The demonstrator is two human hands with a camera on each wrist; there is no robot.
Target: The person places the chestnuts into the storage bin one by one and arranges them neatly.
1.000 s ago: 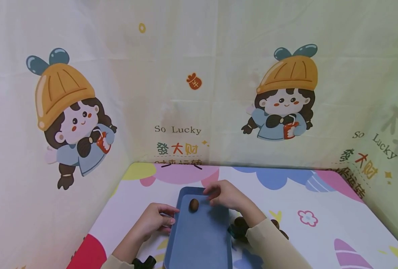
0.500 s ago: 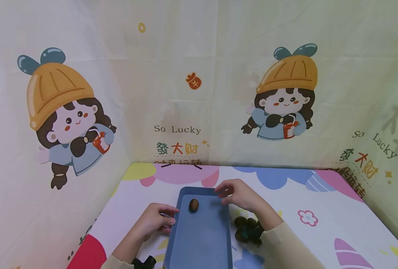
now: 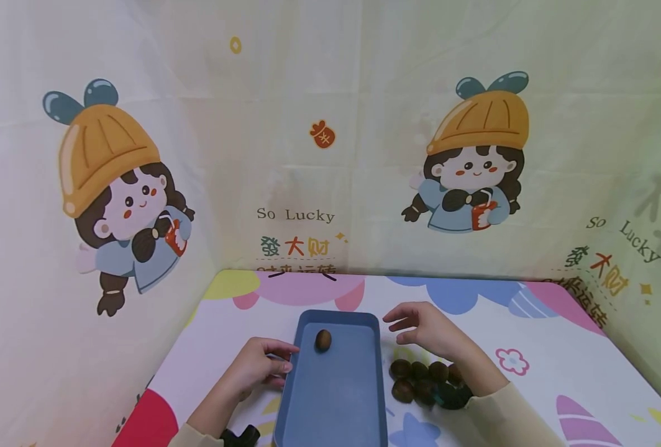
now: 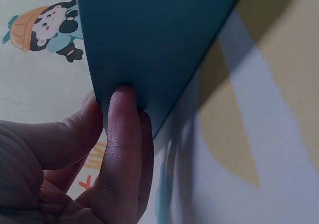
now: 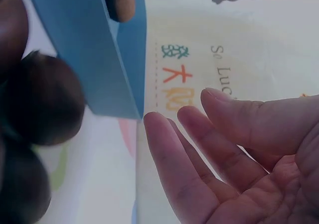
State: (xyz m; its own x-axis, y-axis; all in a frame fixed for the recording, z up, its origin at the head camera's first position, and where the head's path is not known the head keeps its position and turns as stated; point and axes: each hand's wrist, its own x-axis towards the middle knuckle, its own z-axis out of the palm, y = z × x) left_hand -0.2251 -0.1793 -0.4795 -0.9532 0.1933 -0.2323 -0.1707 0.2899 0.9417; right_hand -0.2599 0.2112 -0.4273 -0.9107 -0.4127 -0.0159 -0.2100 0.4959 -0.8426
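We see one brown, egg-shaped, nut-like piece inside the blue, rectangular, shallow tray, near its far left corner. Left hand: fingers extended, touching the tray's outer left wall, not wrapped round it. Right hand: fingers loosely bent and apart, holding nothing, just right of the tray. We have more dark brown rounded pieces bunched on the printed white tabletop, near the right wrist.

On your bench, the tray holds one nut near its far end, with a nut cluster to its right.
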